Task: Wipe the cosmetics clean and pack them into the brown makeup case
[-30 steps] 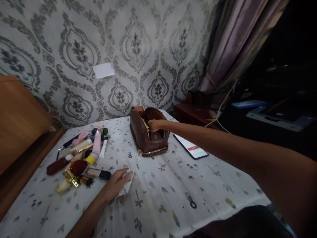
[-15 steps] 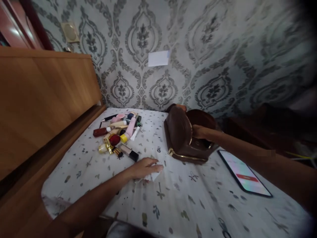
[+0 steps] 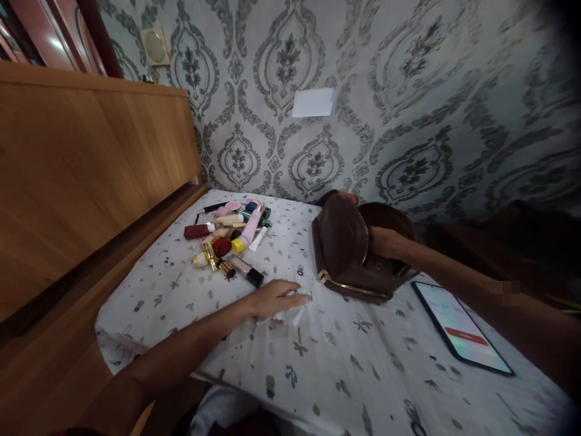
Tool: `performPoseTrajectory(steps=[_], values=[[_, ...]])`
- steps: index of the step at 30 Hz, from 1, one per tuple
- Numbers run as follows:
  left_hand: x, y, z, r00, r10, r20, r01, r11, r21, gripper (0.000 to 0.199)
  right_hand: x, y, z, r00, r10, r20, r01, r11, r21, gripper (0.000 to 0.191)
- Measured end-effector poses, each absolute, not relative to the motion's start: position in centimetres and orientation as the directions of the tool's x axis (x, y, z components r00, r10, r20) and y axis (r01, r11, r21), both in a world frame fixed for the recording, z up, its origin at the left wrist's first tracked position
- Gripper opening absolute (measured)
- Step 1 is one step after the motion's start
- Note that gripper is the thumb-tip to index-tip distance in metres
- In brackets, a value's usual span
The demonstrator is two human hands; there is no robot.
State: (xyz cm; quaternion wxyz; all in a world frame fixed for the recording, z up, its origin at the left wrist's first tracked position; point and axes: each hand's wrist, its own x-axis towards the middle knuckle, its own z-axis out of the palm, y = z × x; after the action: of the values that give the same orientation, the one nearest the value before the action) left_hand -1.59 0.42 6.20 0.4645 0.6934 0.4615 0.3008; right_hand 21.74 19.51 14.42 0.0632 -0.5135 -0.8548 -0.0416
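My left hand rests low over the table, its fingers closed around a crumpled white tissue. A brown leather bag with a gold zip stands unzipped to the right. Into its mouth reaches my right hand; the fingers are hidden inside, so what they touch does not show. Just beyond my left hand lies a bottle with a black cap. Behind it is a loose pile of cosmetics, among them a pink tube with a yellow cap, a red round item and a gold lipstick tube.
A phone with its screen lit lies under my right forearm. The table has a white patterned cover and meets a papered wall. A wooden cabinet borders the left side.
The view has swung slightly left, so everything appears farther right. My left hand still has the tissue, and my right hand remains inside the bag.
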Motion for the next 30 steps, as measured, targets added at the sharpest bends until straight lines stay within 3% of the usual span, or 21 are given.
performPoseTrajectory(steps=[5, 8, 11, 14, 17, 19, 24, 30], values=[[-2.4, -0.2, 7.7, 0.332, 0.935, 0.123, 0.5, -0.285, 0.817, 0.043, 22.1, 16.1, 16.4, -0.431, 0.896, -0.109, 0.902, 0.431, -0.024, 0.027], [-3.8, -0.8, 8.1, 0.288, 0.933, 0.214, 0.704, -0.358, 0.614, 0.035, 23.0, 13.6, 16.3, -0.484, 0.864, -0.138, 0.873, 0.487, -0.011, 0.028], [-5.9, -1.6, 7.9, 0.315, 0.903, 0.291, 0.879, -0.393, 0.27, 0.022, 24.2, 11.5, 15.1, -0.526, 0.85, 0.008, 0.85, 0.526, 0.03, 0.025], [-8.5, -2.3, 7.2, 0.4, 0.88, 0.257, 0.903, -0.426, 0.051, 0.022, 24.8, 9.3, 13.8, -0.543, 0.771, 0.333, 0.826, 0.562, 0.045, 0.029], [-10.3, -2.5, 6.4, 0.407, 0.885, 0.224, 0.911, -0.413, -0.025, 0.032, 23.6, 6.9, 12.9, -0.522, 0.552, 0.65, 0.72, 0.694, -0.01, 0.028], [-10.9, -2.2, 6.1, 0.386, 0.9, 0.204, 0.922, -0.382, -0.063, 0.035, 21.9, 5.5, 12.3, -0.531, 0.479, 0.7, 0.593, 0.799, -0.097, 0.024], [-10.2, 0.3, 6.2, 0.256, 0.949, 0.185, 0.964, -0.238, -0.117, 0.031, 16.5, 3.6, 9.3, -0.678, 0.502, 0.537, 0.365, 0.864, -0.346, 0.022], [-9.7, 2.8, 5.8, 0.082, 0.963, 0.256, 0.996, -0.069, -0.062, 0.024, 11.5, 4.2, 5.0, -0.705, 0.585, 0.401, 0.343, 0.776, -0.529, 0.024]])
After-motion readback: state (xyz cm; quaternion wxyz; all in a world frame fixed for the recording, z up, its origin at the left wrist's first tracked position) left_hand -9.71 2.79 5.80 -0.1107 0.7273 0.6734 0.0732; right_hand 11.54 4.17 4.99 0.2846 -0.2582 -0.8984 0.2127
